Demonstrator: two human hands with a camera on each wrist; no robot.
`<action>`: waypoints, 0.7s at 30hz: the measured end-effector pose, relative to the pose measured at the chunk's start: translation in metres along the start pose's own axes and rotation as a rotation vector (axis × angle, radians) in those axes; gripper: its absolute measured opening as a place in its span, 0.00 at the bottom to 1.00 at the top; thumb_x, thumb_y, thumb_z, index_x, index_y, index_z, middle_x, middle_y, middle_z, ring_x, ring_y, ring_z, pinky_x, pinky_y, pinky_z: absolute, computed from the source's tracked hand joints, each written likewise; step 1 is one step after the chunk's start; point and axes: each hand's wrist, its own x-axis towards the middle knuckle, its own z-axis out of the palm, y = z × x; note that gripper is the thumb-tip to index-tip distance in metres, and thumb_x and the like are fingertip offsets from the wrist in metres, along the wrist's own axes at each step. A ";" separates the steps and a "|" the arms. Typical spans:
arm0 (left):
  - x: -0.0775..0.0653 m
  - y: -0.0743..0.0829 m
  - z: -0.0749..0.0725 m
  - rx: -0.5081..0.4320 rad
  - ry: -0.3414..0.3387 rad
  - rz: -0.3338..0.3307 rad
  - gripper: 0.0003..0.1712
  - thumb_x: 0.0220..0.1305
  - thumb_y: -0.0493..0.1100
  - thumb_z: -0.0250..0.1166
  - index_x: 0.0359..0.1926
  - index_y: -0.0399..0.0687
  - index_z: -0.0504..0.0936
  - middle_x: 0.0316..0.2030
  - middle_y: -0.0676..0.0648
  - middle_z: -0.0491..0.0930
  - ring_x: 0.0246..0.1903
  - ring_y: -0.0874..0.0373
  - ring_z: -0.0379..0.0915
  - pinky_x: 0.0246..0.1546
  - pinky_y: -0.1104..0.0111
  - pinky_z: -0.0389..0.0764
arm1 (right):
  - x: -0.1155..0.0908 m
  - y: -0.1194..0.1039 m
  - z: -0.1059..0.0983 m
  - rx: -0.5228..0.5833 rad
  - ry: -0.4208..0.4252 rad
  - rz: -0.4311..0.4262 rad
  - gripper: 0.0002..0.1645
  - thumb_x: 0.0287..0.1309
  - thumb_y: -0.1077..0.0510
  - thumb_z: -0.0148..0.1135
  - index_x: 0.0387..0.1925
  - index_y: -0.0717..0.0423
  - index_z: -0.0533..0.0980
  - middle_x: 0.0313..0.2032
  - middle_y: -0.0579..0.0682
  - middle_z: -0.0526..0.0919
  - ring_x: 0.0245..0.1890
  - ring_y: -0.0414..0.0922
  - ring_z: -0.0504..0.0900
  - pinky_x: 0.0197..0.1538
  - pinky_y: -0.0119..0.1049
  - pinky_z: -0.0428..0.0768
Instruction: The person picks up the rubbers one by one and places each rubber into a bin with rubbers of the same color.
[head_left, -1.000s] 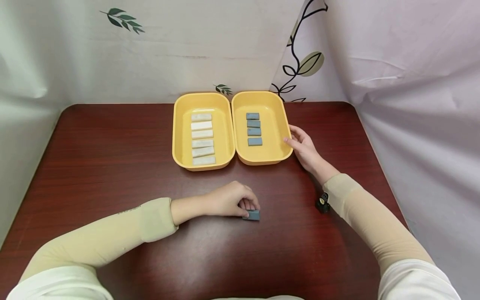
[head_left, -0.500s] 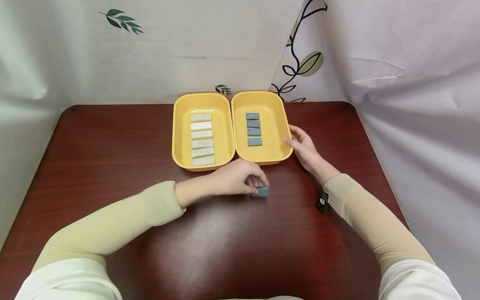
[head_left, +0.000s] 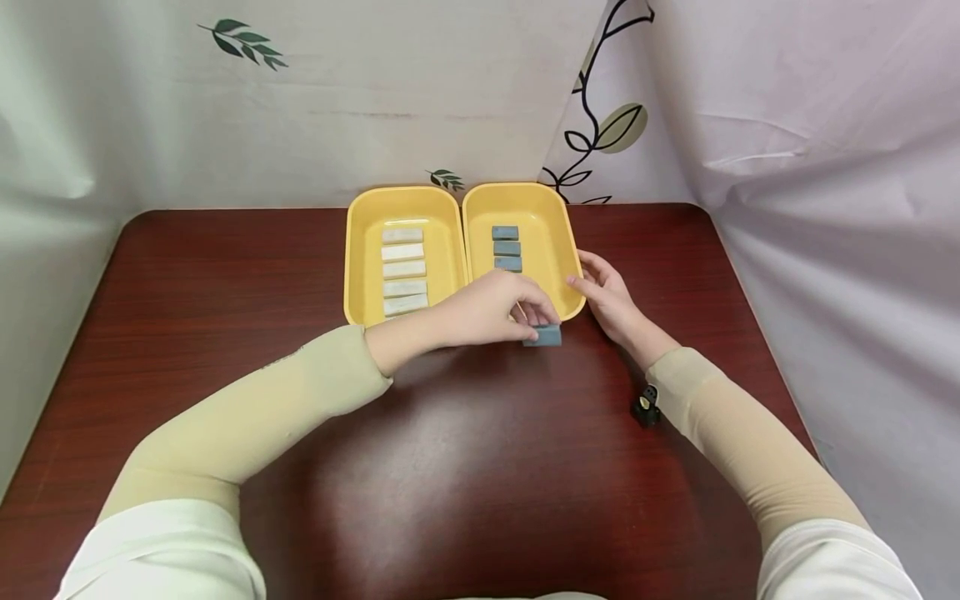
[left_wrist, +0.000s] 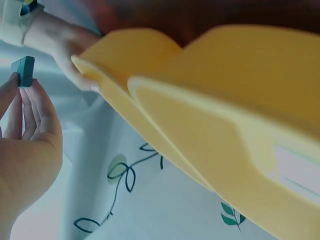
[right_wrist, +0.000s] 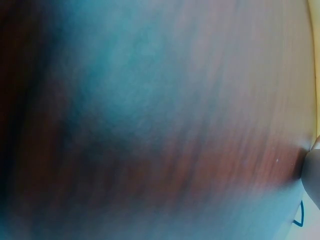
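My left hand (head_left: 487,307) pinches a small blue-grey rectangular block (head_left: 547,335) between thumb and fingertips, at the near edge of the right yellow tray (head_left: 542,246). In the left wrist view the same block (left_wrist: 23,71) stands out from the fingertips, apart from the trays. My right hand (head_left: 611,302) grips the right side of that tray, thumb over the rim and fingers along the outer wall. Several blue-grey blocks (head_left: 506,248) lie in a column inside it; my left hand hides the lower part. Only a sliver of my right hand (right_wrist: 312,170) shows in the right wrist view.
The left yellow tray (head_left: 444,242) stands against the right one and holds a column of several white blocks (head_left: 404,252). Both are on a dark red wooden table (head_left: 225,283). A small black object (head_left: 645,408) is by the right forearm. Patterned cloth (head_left: 315,100) hangs behind.
My left hand has carried the blue-grey block from the middle of the table away from me and slightly right, up to the right tray's near edge. My right hand has stayed on the rim.
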 end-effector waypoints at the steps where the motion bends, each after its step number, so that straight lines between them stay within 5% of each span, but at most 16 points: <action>1: 0.002 0.000 -0.003 0.004 0.008 -0.003 0.14 0.63 0.29 0.74 0.50 0.39 0.90 0.44 0.44 0.90 0.43 0.55 0.86 0.48 0.73 0.87 | 0.000 0.000 0.000 -0.003 0.001 -0.002 0.35 0.73 0.72 0.52 0.77 0.71 0.58 0.57 0.45 0.78 0.57 0.38 0.77 0.56 0.23 0.81; 11: 0.016 -0.010 -0.023 0.035 0.076 -0.045 0.13 0.64 0.30 0.74 0.49 0.39 0.90 0.45 0.43 0.91 0.44 0.52 0.87 0.50 0.69 0.88 | 0.000 -0.002 0.002 -0.013 0.009 0.004 0.36 0.72 0.72 0.52 0.78 0.71 0.57 0.57 0.44 0.77 0.58 0.37 0.77 0.57 0.22 0.80; 21: 0.022 -0.032 -0.028 0.021 0.074 -0.092 0.13 0.64 0.29 0.74 0.50 0.36 0.90 0.46 0.40 0.90 0.45 0.49 0.87 0.52 0.65 0.88 | 0.000 -0.001 0.000 -0.003 0.001 0.003 0.34 0.73 0.71 0.53 0.77 0.69 0.59 0.55 0.42 0.79 0.56 0.36 0.78 0.56 0.23 0.81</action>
